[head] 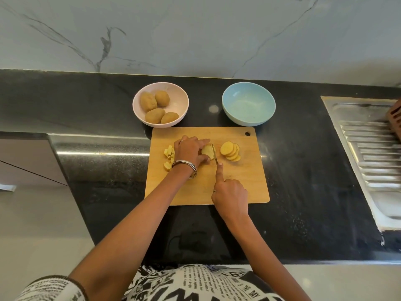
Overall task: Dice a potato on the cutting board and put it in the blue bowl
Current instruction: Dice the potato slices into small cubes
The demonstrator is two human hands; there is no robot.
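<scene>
Left hand (191, 152) is curling over the uncut potato piece (207, 152) at frame centre, fingers and thumb clamped on it, likely to pin it and keep fingertips tucked away from the edge. Right hand (231, 195) is gripping the knife (214, 154), index finger stretched along the spine, probably for downward control; the blade is sitting edge-on to the camera, right against the cut face of the piece. Round slices (231, 151) are fanning out just right of the blade, where they are falling off the cut. Small diced chunks (169, 156) are lying at the left of the wooden cutting board (249, 183), pushed aside behind the left wrist, likely to keep the cutting spot free. Blue bowl (248, 103) is standing just above the board's upper right edge, close for transfer, looking empty. Pink bowl (160, 104), upper left of the board, is holding four whole potatoes (159, 107). Hard to make out: knife handle is hidden inside the right fist, blade is mostly a thin line, and the left hand is covering much of the potato piece and some of the chunks. A steel sink drainboard (366, 153) is cut off at the right edge, with a reddish-brown object (396, 120) on it that cannot be identified.
</scene>
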